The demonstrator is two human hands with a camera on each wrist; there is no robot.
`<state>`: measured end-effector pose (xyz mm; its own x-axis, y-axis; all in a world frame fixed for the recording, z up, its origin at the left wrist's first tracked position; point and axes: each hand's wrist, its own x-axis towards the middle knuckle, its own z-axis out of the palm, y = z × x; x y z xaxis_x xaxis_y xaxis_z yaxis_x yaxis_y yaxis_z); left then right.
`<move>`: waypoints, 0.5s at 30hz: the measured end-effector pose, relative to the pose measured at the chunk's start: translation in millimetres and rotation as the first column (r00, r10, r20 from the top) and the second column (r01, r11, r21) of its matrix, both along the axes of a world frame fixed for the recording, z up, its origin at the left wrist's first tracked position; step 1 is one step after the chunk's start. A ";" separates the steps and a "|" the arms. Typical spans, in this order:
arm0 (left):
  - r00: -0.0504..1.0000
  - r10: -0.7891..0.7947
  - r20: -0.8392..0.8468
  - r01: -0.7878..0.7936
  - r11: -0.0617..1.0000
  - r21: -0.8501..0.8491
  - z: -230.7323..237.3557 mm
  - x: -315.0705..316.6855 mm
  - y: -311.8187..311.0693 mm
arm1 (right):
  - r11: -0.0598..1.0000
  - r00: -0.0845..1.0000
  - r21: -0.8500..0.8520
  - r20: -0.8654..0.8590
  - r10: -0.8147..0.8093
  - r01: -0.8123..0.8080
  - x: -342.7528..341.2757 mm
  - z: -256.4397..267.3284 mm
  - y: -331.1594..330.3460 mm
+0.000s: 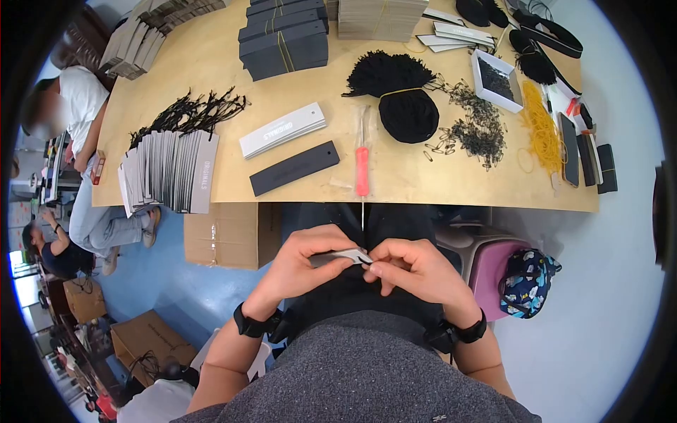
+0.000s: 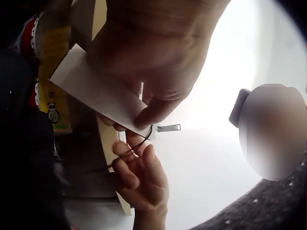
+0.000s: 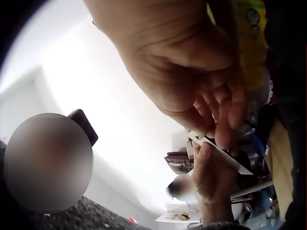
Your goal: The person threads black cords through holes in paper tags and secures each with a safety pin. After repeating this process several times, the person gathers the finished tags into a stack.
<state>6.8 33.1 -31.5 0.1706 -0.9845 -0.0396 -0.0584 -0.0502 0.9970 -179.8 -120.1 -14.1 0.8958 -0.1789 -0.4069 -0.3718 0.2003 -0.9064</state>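
Observation:
In front of my lap, past the table's near edge, my left hand (image 1: 303, 264) pinches a pale hang tag (image 2: 91, 93) between thumb and fingers. A thin black cord (image 2: 143, 143) shows at the tag's end. My right hand (image 1: 423, 271) meets that end, its thumb and fingers pinching the cord. Beyond the hands, a red-handled tool (image 1: 362, 173) with a thin metal shaft lies across the table edge. Left of it are a black tag (image 1: 295, 168) and a small stack of white tags (image 1: 283, 134).
Strung tags (image 1: 169, 173) fan out at the table's left. A black cord bundle (image 1: 409, 116), loose safety pins (image 1: 479, 134), a white box of pins (image 1: 497, 81) and yellow strings (image 1: 539, 130) lie right. Dark tag stacks (image 1: 283, 49) stand behind. A person (image 1: 81, 106) sits at left.

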 end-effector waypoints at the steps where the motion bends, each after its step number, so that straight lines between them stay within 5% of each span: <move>1: 0.998 0.066 -0.006 -0.066 0.998 0.025 8.0 0.0 1.2 | 1.000 0.998 -0.002 0.053 -0.019 0.019 1.7 4.7 -0.2; 6: 0.996 0.060 0.059 -0.063 0.997 0.046 20.0 5.0 -0.3 | 0.987 0.983 -0.005 0.093 -0.160 0.161 10.5 21.6 -10.8; 10: 0.989 0.004 0.149 -0.009 0.999 0.032 25.2 8.0 -8.9 | 0.987 0.989 -0.070 0.049 -0.141 0.144 23.1 21.1 -15.8; 13: 0.987 -0.004 0.158 -0.008 0.997 0.076 25.4 7.3 -9.6 | 0.971 0.984 -0.219 0.169 -0.062 0.099 26.7 2.6 -17.8; 14: 0.987 -0.002 0.160 -0.010 0.997 0.075 23.9 8.3 -9.1 | 0.981 0.982 0.139 0.109 -0.153 0.137 26.0 4.2 -21.0; 15: 0.990 0.010 0.141 -0.025 0.994 0.107 21.0 9.9 -7.9 | 0.861 0.977 0.476 0.019 -0.213 0.178 25.2 6.0 -23.7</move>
<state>16.7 25.2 -10.5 0.1993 -0.9725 -0.1207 -0.1950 -0.1600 0.9677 -154.6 -143.8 -8.1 0.8911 -0.1571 -0.4257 -0.2206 0.6700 -0.7089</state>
